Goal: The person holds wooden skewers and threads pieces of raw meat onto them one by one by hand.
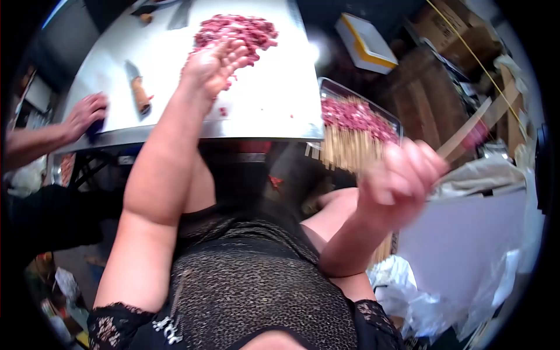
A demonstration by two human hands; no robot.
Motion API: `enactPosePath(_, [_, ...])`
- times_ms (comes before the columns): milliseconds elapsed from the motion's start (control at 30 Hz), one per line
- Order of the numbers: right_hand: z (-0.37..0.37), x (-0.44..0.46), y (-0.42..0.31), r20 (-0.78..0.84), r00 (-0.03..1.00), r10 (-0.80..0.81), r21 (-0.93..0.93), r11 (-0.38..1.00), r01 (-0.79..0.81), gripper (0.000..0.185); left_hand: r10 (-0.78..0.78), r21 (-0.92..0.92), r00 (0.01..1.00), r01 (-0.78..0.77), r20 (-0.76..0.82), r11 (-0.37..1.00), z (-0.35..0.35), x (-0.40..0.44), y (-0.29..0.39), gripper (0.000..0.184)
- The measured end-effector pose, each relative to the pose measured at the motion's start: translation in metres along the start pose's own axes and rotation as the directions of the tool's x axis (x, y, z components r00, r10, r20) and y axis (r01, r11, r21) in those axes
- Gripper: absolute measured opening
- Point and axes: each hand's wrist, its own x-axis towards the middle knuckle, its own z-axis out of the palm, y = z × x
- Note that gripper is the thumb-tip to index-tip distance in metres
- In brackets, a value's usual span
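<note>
My left hand (213, 67) reaches over the white tabletop (262, 116), palm turned up and fingers spread. It is at the near edge of a pile of cut raw meat (248, 35) and partly covers it. Off to the right, my right hand (405, 175) is raised and blurred, with its fingers closed around a thin wooden skewer (454, 144). Pinkish meat (475, 135) shows by the skewer's far part, smeared by motion. Below and left of that hand, a metal tray (399, 123) holds many meat skewers (356, 119), their bare sticks pointing toward me.
A knife with a wooden handle (140, 96) lies on the table's left side. Another person's hand (87, 114) rests at the left edge near a dark object. A white and yellow box (367, 46) stands behind the tray. Plastic bags (408, 291) hang low at right.
</note>
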Motion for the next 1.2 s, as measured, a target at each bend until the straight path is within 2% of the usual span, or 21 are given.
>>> enactPosePath(33, [-0.028, 0.012, -0.001, -0.283, 0.959, 0.015, -0.448, 0.882, -0.146, 0.025, 0.002, -0.013, 1.000, -0.002, -0.011, 1.000, -0.006, 0.010, 0.000, 0.027])
enactPosePath(67, [-0.058, 0.020, 0.009, -0.273, 0.962, 0.026, -0.730, 0.645, -0.224, 0.021, -0.013, -0.069, 0.999, 0.009, -0.045, 0.998, -0.002, 0.005, 0.005, 0.027])
enactPosePath(100, [-0.086, 0.024, 0.015, -0.388, 0.918, 0.080, -0.823, 0.418, -0.384, 0.019, -0.050, -0.048, 0.999, 0.050, 0.007, 0.998, -0.009, 0.007, 0.009, 0.029])
enactPosePath(133, [-0.098, 0.024, 0.023, -0.426, 0.892, 0.150, -0.855, 0.254, -0.451, 0.023, -0.025, -0.020, 1.000, 0.025, 0.009, 0.999, -0.010, 0.006, 0.010, 0.028])
enactPosePath(167, [-0.107, 0.020, 0.029, -0.360, 0.914, 0.190, -0.923, 0.070, -0.378, 0.029, -0.003, 0.007, 1.000, 0.002, 0.014, 1.000, -0.007, 0.003, 0.011, 0.028])
enactPosePath(233, [-0.125, 0.012, 0.036, -0.282, 0.944, 0.171, -0.958, -0.097, -0.268, 0.031, -0.001, 0.079, 1.000, 0.002, -0.014, 0.997, -0.004, -0.002, 0.013, 0.025])
enactPosePath(267, [-0.129, 0.010, 0.037, -0.264, 0.955, 0.137, -0.962, -0.116, -0.249, 0.029, 0.005, 0.089, 1.000, -0.006, 0.012, 0.996, -0.004, -0.003, 0.012, 0.024])
enactPosePath(367, [-0.132, 0.011, 0.036, -0.261, 0.951, 0.167, -0.959, -0.158, -0.236, 0.029, 0.022, 0.106, 0.999, -0.027, 0.049, 0.994, 0.002, -0.003, 0.011, 0.023])
enactPosePath(500, [-0.136, 0.010, 0.032, -0.284, 0.943, 0.171, -0.958, -0.089, -0.273, 0.028, 0.013, 0.068, 0.996, -0.019, 0.090, 0.998, 0.009, -0.003, 0.007, 0.022])
enactPosePath(667, [-0.140, 0.008, 0.029, -0.273, 0.947, 0.168, -0.958, -0.134, -0.253, 0.027, 0.025, 0.013, 0.995, -0.026, 0.101, 1.000, 0.009, -0.003, 0.005, 0.020])
enactPosePath(800, [-0.139, 0.006, 0.031, -0.233, 0.965, 0.121, -0.968, -0.120, -0.219, 0.023, 0.019, 0.052, 0.992, -0.026, 0.126, 0.998, 0.007, -0.008, 0.007, 0.020])
enactPosePath(900, [-0.137, 0.005, 0.031, -0.262, 0.959, 0.104, -0.961, -0.117, -0.250, 0.023, 0.026, 0.083, 0.992, -0.036, 0.127, 0.996, 0.009, -0.013, 0.007, 0.021])
enactPosePath(1033, [-0.140, 0.001, 0.029, -0.270, 0.948, 0.168, -0.954, -0.181, -0.239, 0.027, 0.014, 0.068, 0.986, -0.025, 0.167, 0.997, 0.009, -0.015, 0.002, 0.023])
enactPosePath(1167, [-0.142, -0.002, 0.039, -0.250, 0.961, 0.115, -0.956, -0.189, -0.225, 0.026, -0.001, 0.012, 0.984, -0.001, 0.177, 1.000, 0.015, -0.019, 0.001, 0.022])
enactPosePath(1200, [-0.145, -0.003, 0.041, -0.172, 0.982, 0.083, -0.972, -0.180, -0.155, 0.025, -0.001, 0.009, 0.985, -0.001, 0.174, 1.000, 0.016, -0.021, 0.002, 0.022])
